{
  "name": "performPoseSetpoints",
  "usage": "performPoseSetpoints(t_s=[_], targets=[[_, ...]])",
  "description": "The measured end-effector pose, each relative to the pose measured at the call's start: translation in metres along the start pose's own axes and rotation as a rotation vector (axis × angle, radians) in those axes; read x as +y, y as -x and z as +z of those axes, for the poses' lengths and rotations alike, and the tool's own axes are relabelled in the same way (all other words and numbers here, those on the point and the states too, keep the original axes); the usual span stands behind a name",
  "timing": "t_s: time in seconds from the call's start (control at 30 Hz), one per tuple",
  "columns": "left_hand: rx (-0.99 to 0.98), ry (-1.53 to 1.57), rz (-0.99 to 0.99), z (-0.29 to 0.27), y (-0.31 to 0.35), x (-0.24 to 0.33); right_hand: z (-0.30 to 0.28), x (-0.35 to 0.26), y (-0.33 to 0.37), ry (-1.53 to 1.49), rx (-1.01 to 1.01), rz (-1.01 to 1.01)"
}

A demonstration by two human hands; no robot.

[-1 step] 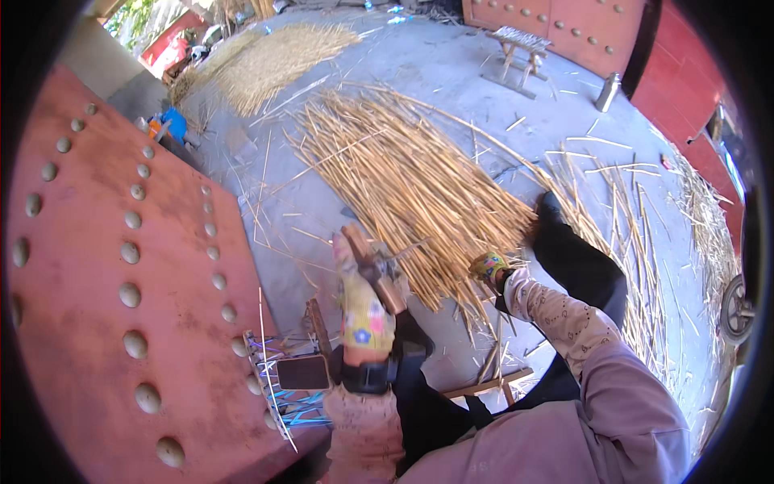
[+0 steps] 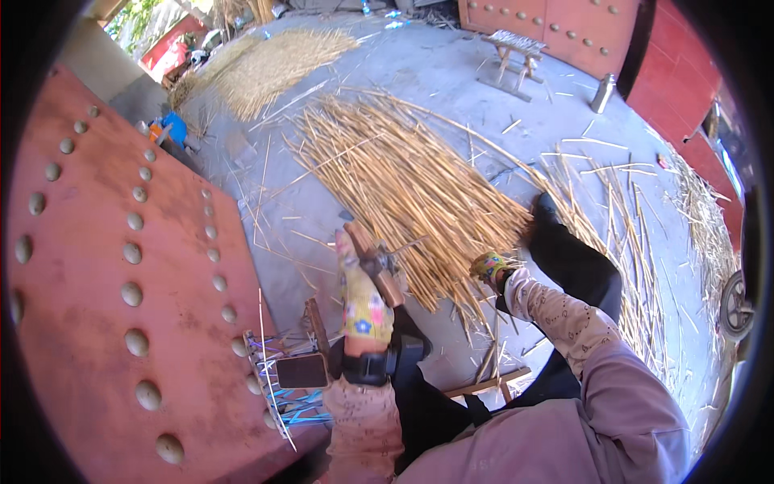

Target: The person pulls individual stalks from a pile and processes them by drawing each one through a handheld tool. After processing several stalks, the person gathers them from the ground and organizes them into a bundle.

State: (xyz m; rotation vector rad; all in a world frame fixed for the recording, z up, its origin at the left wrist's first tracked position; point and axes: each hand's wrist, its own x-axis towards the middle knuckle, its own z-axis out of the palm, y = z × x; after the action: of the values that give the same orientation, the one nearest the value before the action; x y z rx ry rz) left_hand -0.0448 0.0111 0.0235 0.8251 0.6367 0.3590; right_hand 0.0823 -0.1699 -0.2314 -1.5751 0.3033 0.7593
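Note:
A wide layer of golden reed stalks [image 2: 419, 185] lies on the floor in front of me. My left hand [image 2: 361, 298], in a yellow flowered glove, is closed on a brown wooden tool [image 2: 389, 284] with a metal part, beside the near left edge of the stalks. Part of the tool is hidden by the glove. My right hand [image 2: 488, 266], gloved alike, is closed at the near right ends of the stalks. Its fingertips are hard to see, and how many stalks it grips cannot be told.
A studded red door [image 2: 105, 282] stands on the left, with a dark phone-like screen [image 2: 302, 372] near it. Further off are a woven straw mat [image 2: 282, 64], a small wooden stool [image 2: 514, 60] and a metal flask [image 2: 602, 93]. Loose stalks [image 2: 637, 234] lie at right.

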Motion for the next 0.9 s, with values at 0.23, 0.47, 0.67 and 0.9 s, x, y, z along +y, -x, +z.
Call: performPoseSetpoints(t_s=[0.23,0.47,0.67,0.9], targets=[[-0.164,-0.097,-0.24,0.006,0.045,-0.06,-0.036,-0.068,0.093,-0.565,-0.189,-0.117],[-0.336,-0.462,-0.406,0.005,0.11,-0.077,-0.055,-0.17,0.205,-1.152,-0.633,-0.228],[-0.532,-0.651,-0.323,0.015,0.145,-0.073,-0.046,-0.163,0.223,-1.165,-0.545,-0.285],[-0.5,-0.637,-0.226,0.004,0.153,-0.077,-0.052,-0.16,0.213,-1.188,-0.467,-0.386]])
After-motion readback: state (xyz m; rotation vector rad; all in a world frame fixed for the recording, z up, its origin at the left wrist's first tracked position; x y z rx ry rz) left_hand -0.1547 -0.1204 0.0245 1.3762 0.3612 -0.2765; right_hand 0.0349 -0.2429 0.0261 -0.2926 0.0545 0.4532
